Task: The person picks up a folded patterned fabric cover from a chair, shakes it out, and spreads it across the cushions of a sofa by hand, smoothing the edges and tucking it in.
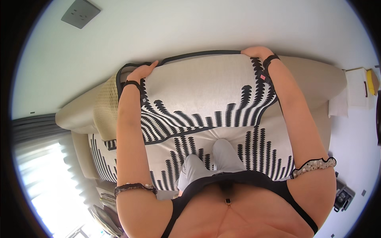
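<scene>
A cream sofa cover (196, 86) with black zigzag stripes and black edging hangs over the backrest of a beige sofa (312, 71). My left hand (143, 72) is on its upper border at the left, thumb showing and the other fingers mostly hidden. At the upper right, my right hand (256, 52) grips the same black border, which runs in a line between both hands. Left of my left arm, the cover folds over and shows its dotted beige underside (106, 108). A matching seat cover (256, 148) lies under my knees, creased around them.
Behind the backrest rises a white wall with a grey socket plate (81, 13). A grey curtain (32, 128) and bright window (50, 178) are at left, near piled cushions (105, 217). A white cabinet (355, 86) stands right; a dark device (343, 197) sits lower right.
</scene>
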`<state>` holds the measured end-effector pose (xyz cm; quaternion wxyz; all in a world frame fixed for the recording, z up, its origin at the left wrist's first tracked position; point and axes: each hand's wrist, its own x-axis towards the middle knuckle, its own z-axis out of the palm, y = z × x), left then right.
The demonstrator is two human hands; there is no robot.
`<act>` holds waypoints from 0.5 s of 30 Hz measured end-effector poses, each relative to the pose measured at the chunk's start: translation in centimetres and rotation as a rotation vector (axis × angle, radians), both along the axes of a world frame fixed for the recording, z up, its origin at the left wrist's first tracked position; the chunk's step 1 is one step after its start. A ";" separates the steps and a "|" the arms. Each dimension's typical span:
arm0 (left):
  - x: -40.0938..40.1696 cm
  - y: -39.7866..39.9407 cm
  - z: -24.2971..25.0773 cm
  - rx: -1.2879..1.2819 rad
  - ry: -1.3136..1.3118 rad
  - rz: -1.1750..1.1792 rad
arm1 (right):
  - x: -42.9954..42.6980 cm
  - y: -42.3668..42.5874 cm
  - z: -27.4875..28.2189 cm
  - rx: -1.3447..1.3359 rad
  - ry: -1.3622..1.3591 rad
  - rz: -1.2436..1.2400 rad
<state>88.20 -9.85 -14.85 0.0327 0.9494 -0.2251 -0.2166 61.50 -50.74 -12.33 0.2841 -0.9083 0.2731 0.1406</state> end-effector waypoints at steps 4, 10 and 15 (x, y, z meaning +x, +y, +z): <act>-0.9 -0.2 -0.1 -0.030 0.026 0.018 | -0.4 -0.3 -0.8 0.098 -0.012 -0.032; -1.1 2.7 -2.9 -0.115 -0.134 -0.035 | 0.3 1.4 -1.5 0.019 0.000 0.056; -4.1 4.0 -5.2 -0.175 -0.286 -0.169 | 0.9 0.4 -4.4 -0.087 -0.029 0.211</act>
